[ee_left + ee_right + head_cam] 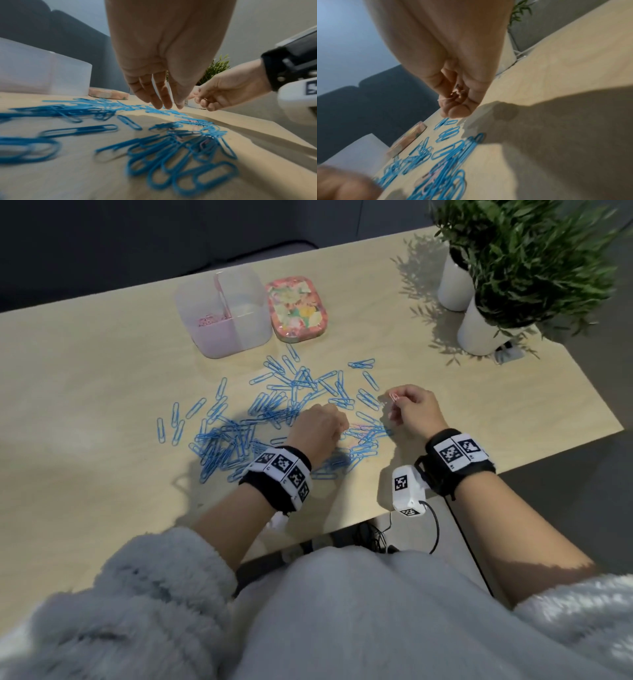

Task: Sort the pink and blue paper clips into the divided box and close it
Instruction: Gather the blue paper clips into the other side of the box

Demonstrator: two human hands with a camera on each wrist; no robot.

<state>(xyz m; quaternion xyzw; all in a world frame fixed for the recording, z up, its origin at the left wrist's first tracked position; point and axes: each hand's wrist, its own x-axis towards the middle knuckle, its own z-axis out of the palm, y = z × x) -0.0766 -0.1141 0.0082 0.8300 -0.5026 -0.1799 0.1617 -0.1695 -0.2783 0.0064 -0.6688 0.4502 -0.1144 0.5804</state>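
Blue paper clips (274, 412) lie scattered over the middle of the wooden table (85, 371); a few pink clips (359, 428) show among them near my hands. The translucent divided box (253, 335) stands open at the back, with pink clips (209, 321) in its front left compartment. Its floral lid (296, 309) lies beside it on the right. My left hand (164, 105) hovers over the pile with fingers hanging fairly straight, holding nothing. My right hand (397, 402) pinches a pink clip (394, 397) just above the table; its fingers (462, 109) are curled.
Two white pots with green plants (479, 326) stand at the back right corner. The table's near edge (342, 525) runs just below my wrists. Bare wood lies left of the pile and to the right of my right hand.
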